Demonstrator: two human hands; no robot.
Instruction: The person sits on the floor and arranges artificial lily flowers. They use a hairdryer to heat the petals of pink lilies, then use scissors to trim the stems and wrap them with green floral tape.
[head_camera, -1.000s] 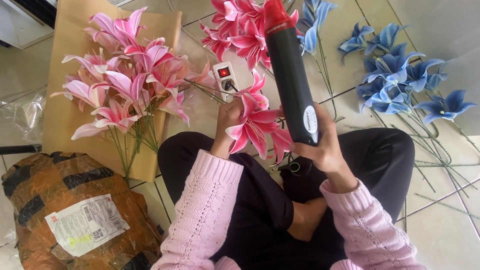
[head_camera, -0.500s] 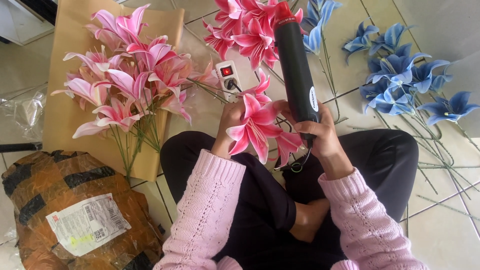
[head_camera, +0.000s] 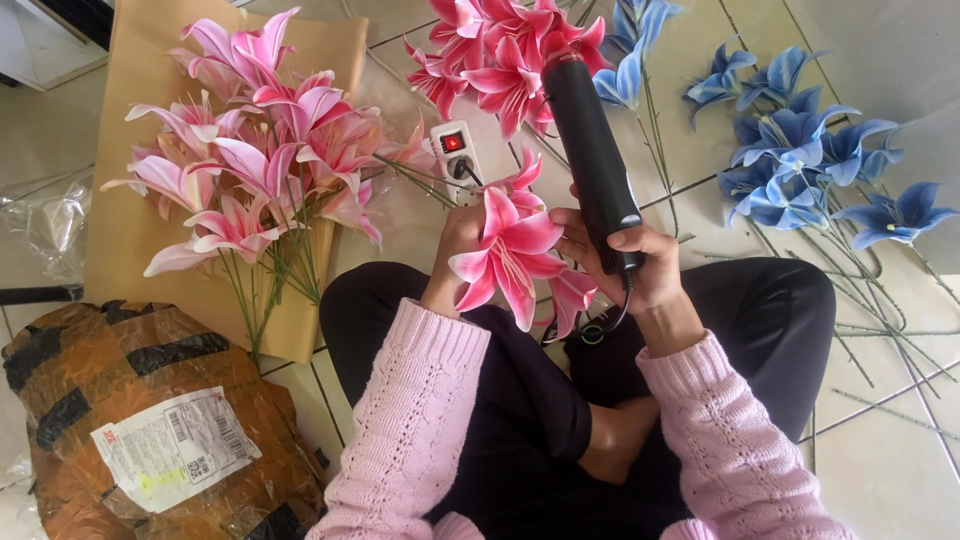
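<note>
My left hand (head_camera: 455, 245) grips a stem of deep pink artificial lilies (head_camera: 510, 250), partly hidden behind the blooms. My right hand (head_camera: 630, 265) is closed around the lower end of a black cylindrical heat tool (head_camera: 590, 155), which points away from me and lies just right of the held lilies. A black cord (head_camera: 600, 325) drops from the tool's base over my lap. I sit cross-legged in dark trousers and pink knitted sleeves.
Pale pink lilies (head_camera: 250, 170) lie on brown paper (head_camera: 140, 235) at left. Red-pink lilies (head_camera: 490, 55) lie ahead, blue ones (head_camera: 800, 150) at right. A white power strip (head_camera: 452, 150) with a red switch sits ahead. A taped brown parcel (head_camera: 150, 420) lies at lower left.
The black tool has tilted further from me and my right hand has slid down to its base. The held lilies have stayed in place.
</note>
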